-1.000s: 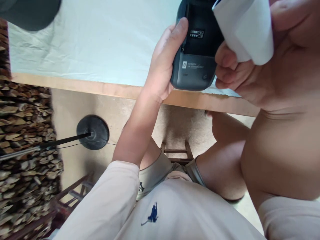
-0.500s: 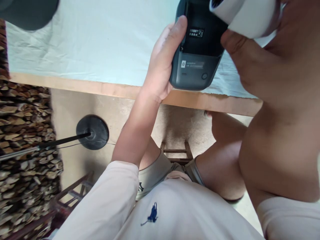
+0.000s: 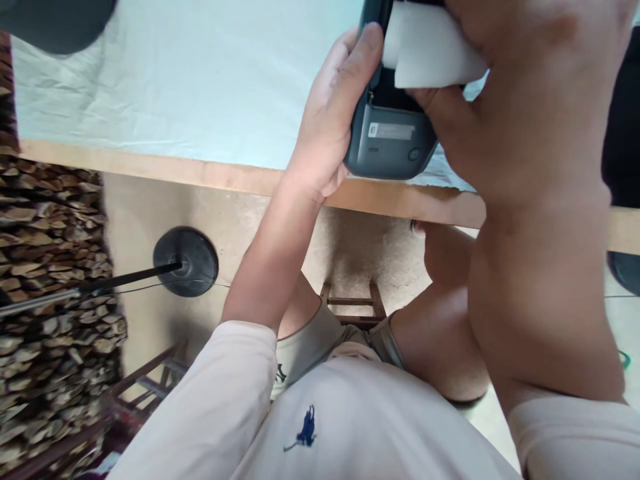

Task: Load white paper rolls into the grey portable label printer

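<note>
My left hand (image 3: 333, 110) is wrapped around the left side of a dark grey portable printer (image 3: 393, 153), thumb along its edge. A label and a round button show on the printer's near end, and its black paper compartment lies uncovered. In my right hand (image 3: 480, 100) is a white paper roll (image 3: 437, 53), partly inside or just over that compartment; how deep it sits I cannot tell. The thumb presses under the roll, while the other fingers are mostly hidden behind the hand. The printer's far end is cut off by the top of the view.
A pale cloth (image 3: 175, 93) covers the table, whose wooden edge (image 3: 200, 170) runs across below the printer. A dark grey object (image 3: 60, 23) lies at the far left. A black round stand base (image 3: 185, 261) is on the floor, near stacked firewood (image 3: 55, 267). Something black (image 3: 623, 120) stands at the right.
My right hand has brought the paper roll left and down, from above the printer's right edge to its compartment. The left hand and printer have barely shifted.
</note>
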Demonstrator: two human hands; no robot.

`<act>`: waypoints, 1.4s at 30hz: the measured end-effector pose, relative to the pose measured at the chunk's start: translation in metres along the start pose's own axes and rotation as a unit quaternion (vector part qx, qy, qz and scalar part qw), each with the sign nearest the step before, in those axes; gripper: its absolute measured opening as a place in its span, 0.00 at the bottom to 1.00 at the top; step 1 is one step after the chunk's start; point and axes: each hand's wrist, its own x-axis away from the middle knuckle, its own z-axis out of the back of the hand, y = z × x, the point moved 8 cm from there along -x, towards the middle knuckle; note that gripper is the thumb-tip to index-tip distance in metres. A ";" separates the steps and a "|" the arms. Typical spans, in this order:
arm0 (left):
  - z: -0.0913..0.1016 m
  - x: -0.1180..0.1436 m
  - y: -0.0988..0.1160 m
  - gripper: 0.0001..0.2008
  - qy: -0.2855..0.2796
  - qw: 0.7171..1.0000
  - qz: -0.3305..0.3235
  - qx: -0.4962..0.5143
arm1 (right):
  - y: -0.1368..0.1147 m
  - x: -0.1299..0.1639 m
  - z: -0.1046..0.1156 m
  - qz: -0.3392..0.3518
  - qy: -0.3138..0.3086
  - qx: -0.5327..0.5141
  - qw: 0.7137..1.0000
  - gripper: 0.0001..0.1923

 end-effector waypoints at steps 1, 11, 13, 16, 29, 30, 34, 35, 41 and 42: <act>0.000 0.000 0.001 0.22 -0.001 1.000 0.001 0.000 | 0.001 0.000 0.000 -0.005 -0.008 0.044 0.999 0.22; 0.034 0.004 -0.030 0.29 0.166 0.976 0.132 0.041 | -0.003 0.005 0.008 0.116 0.087 0.028 0.989 0.17; 0.045 0.013 -0.054 0.32 0.241 0.936 0.214 0.141 | 0.001 0.004 0.011 0.101 0.106 0.036 0.989 0.17; 0.048 0.029 -0.084 0.38 0.365 0.796 0.288 0.386 | 0.003 0.003 0.012 0.100 0.107 0.044 0.988 0.16; 0.038 0.011 -0.053 0.23 0.216 0.923 0.185 0.261 | -0.001 0.004 0.010 0.090 0.049 0.039 0.994 0.17; 0.033 0.004 -0.041 0.22 0.168 0.953 0.140 0.211 | -0.005 0.006 0.011 0.108 0.046 0.038 0.992 0.18; 0.011 -0.006 -0.006 0.20 0.030 0.996 0.025 0.082 | -0.018 0.011 0.010 0.176 0.025 0.041 0.983 0.16; 0.008 -0.005 -0.002 0.21 0.012 0.997 0.015 0.070 | -0.018 0.012 0.010 0.179 0.018 0.036 0.983 0.17; 0.000 0.002 0.002 0.25 -0.015 0.995 0.010 0.101 | -0.007 0.013 0.010 0.144 0.016 -0.065 0.987 0.18; 0.001 0.002 0.002 0.24 -0.010 0.993 0.013 0.115 | -0.001 0.012 0.012 0.123 0.049 -0.112 0.985 0.17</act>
